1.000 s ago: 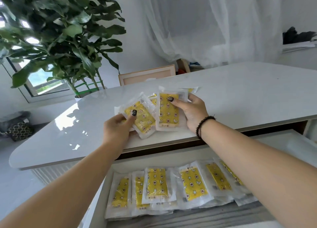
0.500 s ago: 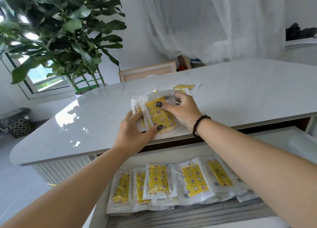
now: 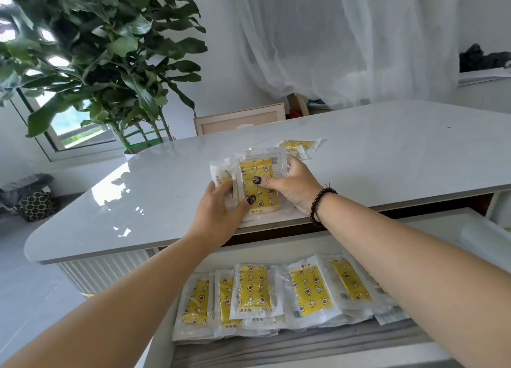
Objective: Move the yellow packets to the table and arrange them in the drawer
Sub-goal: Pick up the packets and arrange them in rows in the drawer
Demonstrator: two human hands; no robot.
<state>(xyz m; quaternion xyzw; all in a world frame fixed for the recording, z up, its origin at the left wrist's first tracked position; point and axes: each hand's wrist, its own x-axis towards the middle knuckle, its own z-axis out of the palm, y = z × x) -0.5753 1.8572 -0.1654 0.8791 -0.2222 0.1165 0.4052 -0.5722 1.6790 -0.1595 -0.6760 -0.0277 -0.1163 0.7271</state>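
So both hands are on the same little stack of yellow packets (image 3: 255,186), right at the near edge of the white table (image 3: 387,152). The left hand (image 3: 218,215) comes in from the lower left and grips the stack's left and bottom side, thumb pressed across the lower part of the front packet, other fingers tucked behind where I can't see them. The right hand (image 3: 293,185) holds the right side, thumb flat on the yellow front near the middle, fingers curled round the back edge. There's a dark bead bracelet (image 3: 320,204) on that wrist. The stack is squeezed between the two hands, tilted up a bit off the tabletop, with a second packet peeking out on the left behind the front one.

Just beyond the right hand, a few more loose packets (image 3: 300,145) lie flat on the table. Below the hands, the open drawer (image 3: 431,224) holds a row of packets (image 3: 279,293) overlapping like fanned cards, partly hidden under the right forearm.

Further out there's a big leafy plant (image 3: 96,63) at the left, a wooden frame (image 3: 240,117) behind the table and sheer white curtains (image 3: 345,41) along the back.
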